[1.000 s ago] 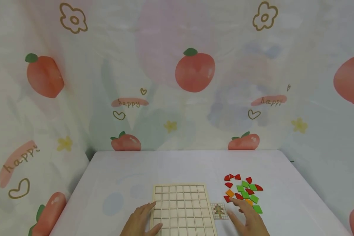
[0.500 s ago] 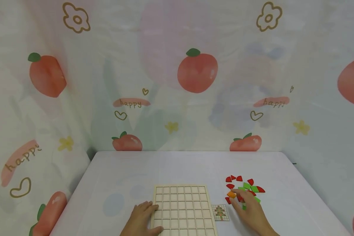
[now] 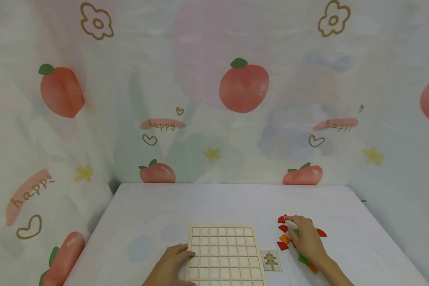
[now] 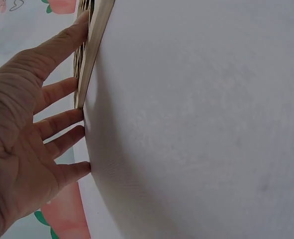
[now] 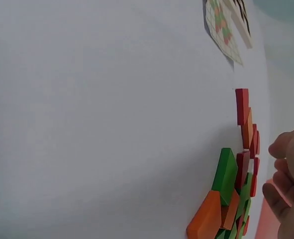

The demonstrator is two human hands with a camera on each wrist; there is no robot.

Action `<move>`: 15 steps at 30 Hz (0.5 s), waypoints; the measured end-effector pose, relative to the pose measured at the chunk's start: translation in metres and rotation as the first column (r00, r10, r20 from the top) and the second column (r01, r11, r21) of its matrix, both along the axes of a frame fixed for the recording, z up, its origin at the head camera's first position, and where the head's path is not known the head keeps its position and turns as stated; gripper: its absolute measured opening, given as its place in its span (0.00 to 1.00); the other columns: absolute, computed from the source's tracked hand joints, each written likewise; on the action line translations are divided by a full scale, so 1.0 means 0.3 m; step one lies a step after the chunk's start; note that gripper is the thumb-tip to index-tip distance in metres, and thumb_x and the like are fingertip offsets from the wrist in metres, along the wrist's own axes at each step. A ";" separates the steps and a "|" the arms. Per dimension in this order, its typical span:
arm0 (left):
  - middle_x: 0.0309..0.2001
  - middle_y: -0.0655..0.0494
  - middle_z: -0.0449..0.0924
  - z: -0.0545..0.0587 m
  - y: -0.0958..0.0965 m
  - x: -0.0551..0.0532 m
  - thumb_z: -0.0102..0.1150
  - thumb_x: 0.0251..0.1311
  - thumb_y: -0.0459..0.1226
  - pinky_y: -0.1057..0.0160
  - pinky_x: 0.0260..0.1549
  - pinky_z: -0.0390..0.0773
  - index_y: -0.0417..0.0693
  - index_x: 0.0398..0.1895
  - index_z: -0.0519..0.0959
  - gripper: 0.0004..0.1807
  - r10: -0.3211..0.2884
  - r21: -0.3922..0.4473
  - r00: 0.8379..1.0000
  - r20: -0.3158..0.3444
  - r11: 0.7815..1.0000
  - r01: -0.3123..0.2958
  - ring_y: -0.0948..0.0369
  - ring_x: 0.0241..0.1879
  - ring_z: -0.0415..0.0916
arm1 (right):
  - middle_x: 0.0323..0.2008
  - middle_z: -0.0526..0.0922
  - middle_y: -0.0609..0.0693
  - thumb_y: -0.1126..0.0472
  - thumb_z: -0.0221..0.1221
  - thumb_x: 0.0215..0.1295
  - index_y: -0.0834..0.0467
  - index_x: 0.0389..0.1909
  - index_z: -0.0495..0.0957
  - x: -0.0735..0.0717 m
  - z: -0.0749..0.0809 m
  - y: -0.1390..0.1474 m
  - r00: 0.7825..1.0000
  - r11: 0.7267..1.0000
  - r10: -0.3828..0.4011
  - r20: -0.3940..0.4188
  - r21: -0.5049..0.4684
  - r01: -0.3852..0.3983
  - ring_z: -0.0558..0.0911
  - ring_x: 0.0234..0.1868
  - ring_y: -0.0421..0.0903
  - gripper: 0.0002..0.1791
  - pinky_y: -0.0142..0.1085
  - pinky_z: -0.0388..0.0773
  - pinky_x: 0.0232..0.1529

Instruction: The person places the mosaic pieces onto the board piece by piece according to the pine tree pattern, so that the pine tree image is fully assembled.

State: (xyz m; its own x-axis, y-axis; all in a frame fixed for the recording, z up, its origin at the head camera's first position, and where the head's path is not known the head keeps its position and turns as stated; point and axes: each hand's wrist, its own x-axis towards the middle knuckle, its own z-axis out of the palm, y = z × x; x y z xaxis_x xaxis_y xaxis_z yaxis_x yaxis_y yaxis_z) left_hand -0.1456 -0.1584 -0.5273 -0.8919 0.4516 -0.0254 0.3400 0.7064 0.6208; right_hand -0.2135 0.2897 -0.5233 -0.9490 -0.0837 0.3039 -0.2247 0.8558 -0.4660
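- A person's right grip (image 3: 306, 241) reaches over a scatter of coloured pieces on the right of a white desk (image 3: 157, 208), thumb and forefinger spread apart; neither view shows anything held between them.
- The forefinger's tip ends at the small red pieces (image 3: 283, 228) on the far side; whether it touches one cannot be told.
- The left grip (image 3: 169, 265), fingers extended and loosely fanned, rests along the left edge of a wooden grid board (image 3: 223, 256), whose visible squares hold no pieces.
- A small card (image 3: 271, 260) printed with a tree pattern lies at the board's right edge, between it and the pieces.
- The crowding looks like the chief hazard: with an orange piece (image 3: 285, 238) and a green piece (image 3: 302, 259) among close neighbours, a careless fingertip could drag several along or pinch the wrong one.
- The thin, flat pieces offer little edge, so a hasty pinch could slip.
- A low sweep back toward the board risks nudging the card askew.
- On the left, the light contact could let the board skid or turn should it be bumped, upsetting its alignment.
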 end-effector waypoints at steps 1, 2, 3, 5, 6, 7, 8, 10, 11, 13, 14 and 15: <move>0.68 0.40 0.71 -0.001 0.000 0.000 0.76 0.48 0.61 0.33 0.58 0.74 0.50 0.63 0.79 0.42 0.004 0.003 1.000 0.007 1.000 -0.004 0.35 0.67 0.66 | 0.53 0.82 0.65 0.69 0.65 0.65 0.66 0.58 0.80 -0.012 0.000 0.003 1.000 1.000 -0.001 0.011 0.015 0.000 0.76 0.56 0.65 0.20 0.63 0.79 0.55; 0.68 0.40 0.71 -0.002 0.002 0.000 0.77 0.47 0.61 0.33 0.59 0.73 0.50 0.63 0.79 0.42 0.011 0.006 1.000 0.010 1.000 -0.011 0.35 0.67 0.66 | 0.54 0.82 0.64 0.69 0.65 0.65 0.66 0.58 0.80 -0.024 0.001 0.005 1.000 1.000 -0.001 0.023 0.029 0.000 0.75 0.56 0.64 0.20 0.62 0.79 0.56; 0.67 0.41 0.72 -0.002 0.004 0.000 0.77 0.47 0.61 0.34 0.59 0.73 0.51 0.62 0.80 0.41 0.019 0.010 1.000 0.012 1.000 -0.020 0.36 0.67 0.66 | 0.54 0.82 0.64 0.69 0.65 0.65 0.66 0.58 0.80 -0.037 0.001 0.006 0.999 0.999 0.003 0.035 0.042 -0.004 0.75 0.57 0.64 0.20 0.62 0.79 0.56; 0.66 0.42 0.73 -0.004 0.007 -0.001 0.77 0.46 0.61 0.34 0.59 0.73 0.51 0.60 0.81 0.40 0.033 0.013 0.999 0.002 0.999 -0.033 0.37 0.66 0.67 | 0.55 0.82 0.65 0.70 0.64 0.66 0.67 0.58 0.80 -0.060 0.003 0.007 0.999 0.997 0.017 0.043 0.076 -0.020 0.75 0.57 0.64 0.19 0.61 0.79 0.56; 0.65 0.43 0.73 -0.005 0.009 0.000 0.77 0.45 0.61 0.35 0.59 0.74 0.51 0.59 0.81 0.40 0.041 0.014 0.999 -0.007 0.999 -0.041 0.38 0.65 0.68 | 0.55 0.82 0.65 0.70 0.64 0.66 0.67 0.58 0.80 -0.070 0.004 0.007 0.999 0.995 0.028 0.043 0.092 -0.032 0.75 0.56 0.64 0.19 0.62 0.78 0.57; 0.65 0.44 0.74 -0.005 0.009 0.000 0.78 0.45 0.61 0.35 0.59 0.74 0.52 0.58 0.81 0.39 0.046 0.013 0.999 -0.019 0.999 -0.045 0.38 0.65 0.69 | 0.54 0.82 0.65 0.71 0.64 0.66 0.68 0.57 0.80 -0.078 0.005 0.006 0.998 0.993 0.039 0.041 0.106 -0.043 0.75 0.56 0.64 0.19 0.62 0.78 0.57; 0.64 0.44 0.74 -0.006 0.010 0.000 0.78 0.44 0.61 0.35 0.59 0.74 0.51 0.57 0.82 0.39 0.048 0.015 0.998 -0.032 0.999 -0.047 0.38 0.64 0.69 | 0.54 0.82 0.66 0.71 0.63 0.66 0.68 0.57 0.80 -0.084 0.006 0.006 0.998 0.991 0.051 0.035 0.119 -0.055 0.75 0.55 0.65 0.18 0.62 0.78 0.56; 0.63 0.44 0.75 -0.007 0.010 0.001 0.78 0.44 0.61 0.36 0.58 0.75 0.52 0.57 0.82 0.38 0.048 0.019 0.998 -0.049 0.999 -0.047 0.38 0.63 0.70 | 0.52 0.83 0.66 0.72 0.63 0.65 0.69 0.55 0.81 -0.096 0.007 0.007 0.998 0.987 0.064 0.025 0.145 -0.067 0.76 0.54 0.66 0.17 0.62 0.79 0.55; 0.63 0.44 0.75 -0.008 0.010 0.002 0.78 0.44 0.61 0.36 0.58 0.75 0.52 0.56 0.82 0.38 0.047 0.022 0.997 -0.056 0.999 -0.045 0.38 0.63 0.70 | 0.51 0.83 0.67 0.72 0.64 0.65 0.69 0.54 0.81 -0.099 0.007 0.008 0.998 0.986 0.065 0.025 0.151 -0.068 0.76 0.54 0.66 0.17 0.62 0.79 0.55; 0.63 0.44 0.75 -0.012 0.011 0.002 0.77 0.44 0.61 0.36 0.57 0.75 0.52 0.56 0.82 0.38 0.044 0.028 0.997 -0.061 0.999 -0.042 0.38 0.63 0.70 | 0.50 0.83 0.66 0.72 0.64 0.64 0.69 0.53 0.81 -0.108 0.003 0.013 0.998 0.984 0.060 0.028 0.167 -0.064 0.77 0.52 0.66 0.16 0.61 0.80 0.54; 0.63 0.44 0.75 -0.015 0.011 0.002 0.77 0.43 0.61 0.36 0.57 0.75 0.52 0.56 0.81 0.39 0.044 0.029 0.997 -0.062 0.999 -0.042 0.38 0.63 0.70 | 0.49 0.83 0.66 0.72 0.64 0.64 0.69 0.53 0.81 -0.113 0.000 0.016 0.998 0.983 0.059 0.029 0.175 -0.063 0.77 0.52 0.65 0.16 0.61 0.80 0.53; 0.63 0.44 0.75 -0.018 0.012 0.002 0.76 0.43 0.62 0.36 0.58 0.75 0.52 0.56 0.81 0.39 0.045 0.029 0.997 -0.062 0.999 -0.043 0.38 0.63 0.70 | 0.49 0.84 0.65 0.72 0.65 0.64 0.69 0.52 0.82 -0.119 -0.004 0.019 0.998 0.981 0.060 0.023 0.183 -0.063 0.77 0.51 0.65 0.16 0.61 0.80 0.52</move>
State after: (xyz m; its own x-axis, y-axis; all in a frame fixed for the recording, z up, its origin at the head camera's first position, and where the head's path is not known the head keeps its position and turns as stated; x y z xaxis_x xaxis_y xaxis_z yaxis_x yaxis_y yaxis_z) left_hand -0.1452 -0.1549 -0.5328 -0.9104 0.4115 0.0430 0.3477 0.7047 0.6185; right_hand -0.2491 0.2954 -0.5244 -0.9454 -0.1949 0.2611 -0.2727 0.9119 -0.3066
